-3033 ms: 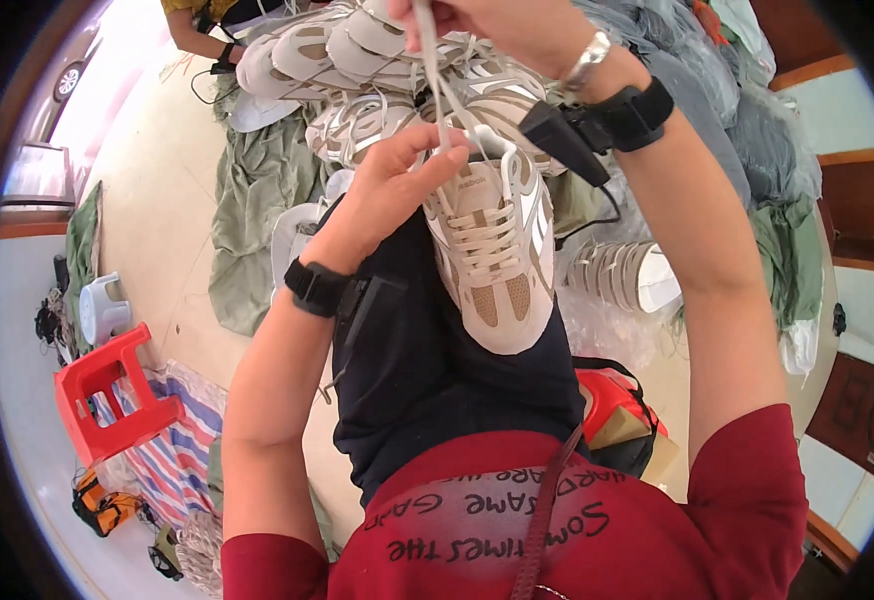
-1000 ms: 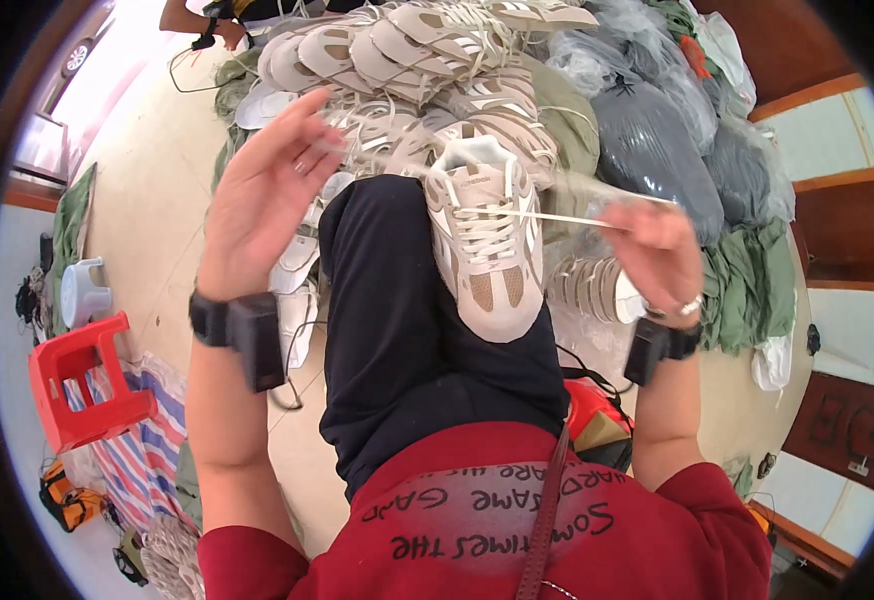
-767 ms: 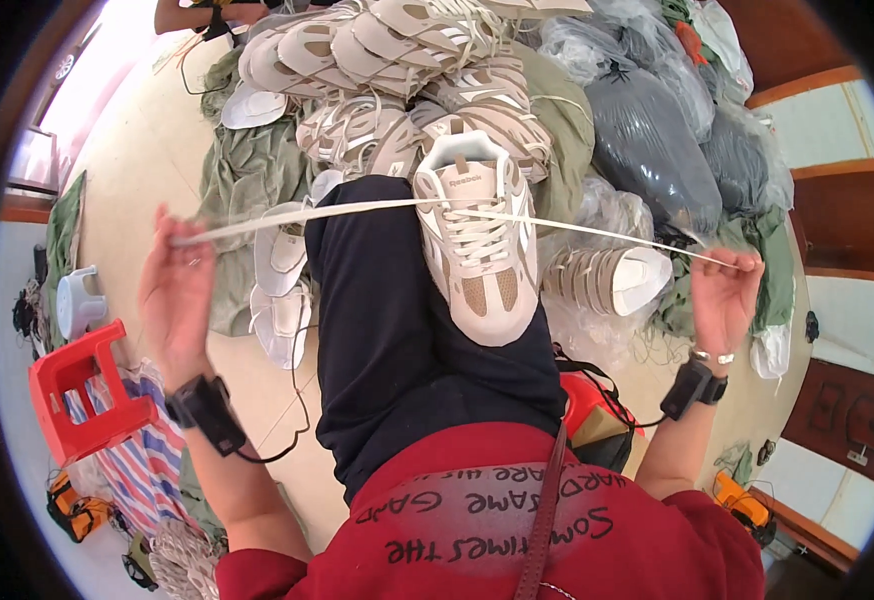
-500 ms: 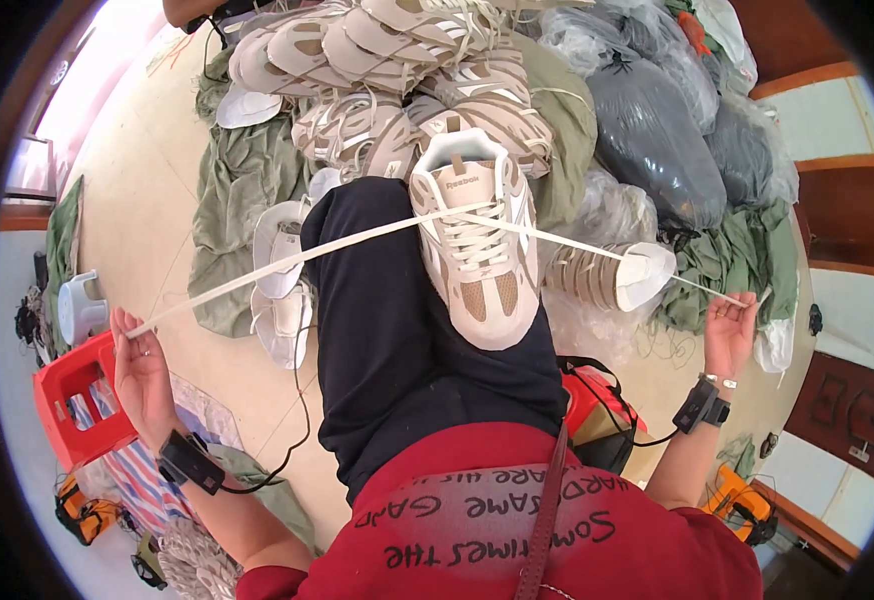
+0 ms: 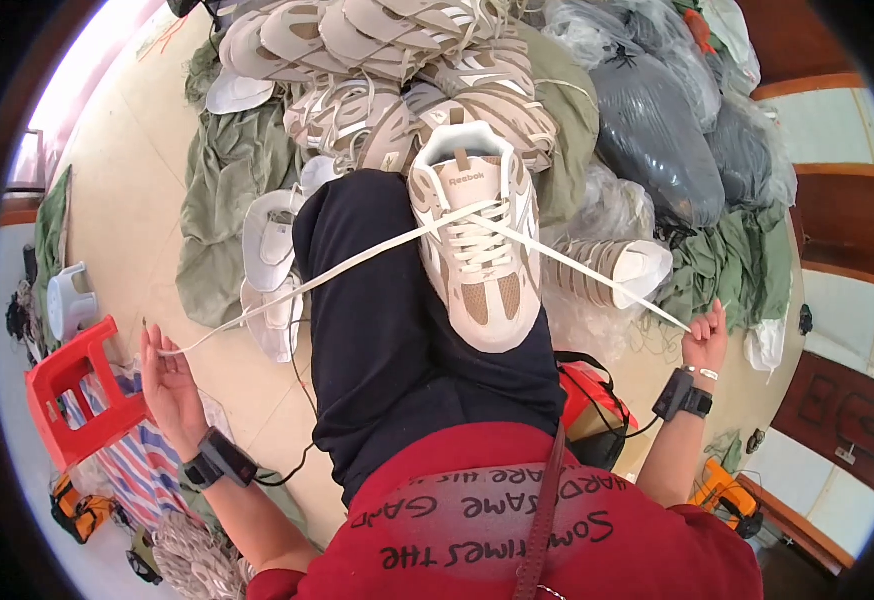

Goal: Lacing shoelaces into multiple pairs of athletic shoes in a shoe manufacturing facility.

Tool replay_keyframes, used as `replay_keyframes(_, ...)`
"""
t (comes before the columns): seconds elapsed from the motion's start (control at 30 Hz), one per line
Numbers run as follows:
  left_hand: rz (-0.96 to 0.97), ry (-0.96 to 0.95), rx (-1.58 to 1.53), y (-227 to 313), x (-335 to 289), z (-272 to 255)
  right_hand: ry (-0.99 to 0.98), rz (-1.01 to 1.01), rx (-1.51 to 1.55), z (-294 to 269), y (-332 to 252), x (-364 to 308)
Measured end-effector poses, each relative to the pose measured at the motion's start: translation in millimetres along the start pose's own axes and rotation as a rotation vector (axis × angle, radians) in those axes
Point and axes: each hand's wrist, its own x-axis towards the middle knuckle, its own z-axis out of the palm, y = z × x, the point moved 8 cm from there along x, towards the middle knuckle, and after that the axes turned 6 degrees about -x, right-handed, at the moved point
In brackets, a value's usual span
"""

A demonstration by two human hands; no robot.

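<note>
A beige and white sneaker (image 5: 497, 322) rests on my dark-trousered leg, its toe toward me. White shoelace (image 5: 357, 256) crosses over its tongue, and both ends run out sideways. Off to the left, my left hand (image 5: 172, 390) has one end caught at its fingers, which are mostly stretched out. That side of the lace sags a little near the hand. My right hand (image 5: 705, 345), out to the right, pinches the other end with curled fingers, and that side is drawn straight. Both hands are well apart from the shoe.
Many similar sneakers (image 5: 357, 40) are heaped beyond my knees. Grey plastic bags (image 5: 647, 130) lie at the far right. White shoe pieces (image 5: 272, 240) lie left of my leg, and a stacked row (image 5: 607, 272) lies right. A red stool (image 5: 67, 395) stands beside my left hand.
Both hands have moved inward and slightly toward me, the right one more. The right lace end hangs at a steeper slant, and the left end now sags near the hand.
</note>
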Motion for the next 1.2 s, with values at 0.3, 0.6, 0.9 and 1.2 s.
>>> replay_keyframes(0.3,0.415,-0.791,1.28,-151.5,-84.1,229.0,-0.435,-0.185,-1.004,214.9,111.2,-75.7)
replay_keyframes(0.6,0.728,-1.152,1.495,-217.9,-96.6,273.2,-0.793,-0.173,-1.151,279.8,165.6,-107.7)
replay_keyframes(0.9,-0.541,-0.858,0.931,-237.0,-76.5,238.5,-0.934,-0.27,-1.144,300.1,180.1,-98.0)
replay_keyframes(1.2,-0.159,-0.939,1.06,-234.2,-74.8,241.3,-1.01,-0.164,-1.279,308.6,195.6,-93.3)
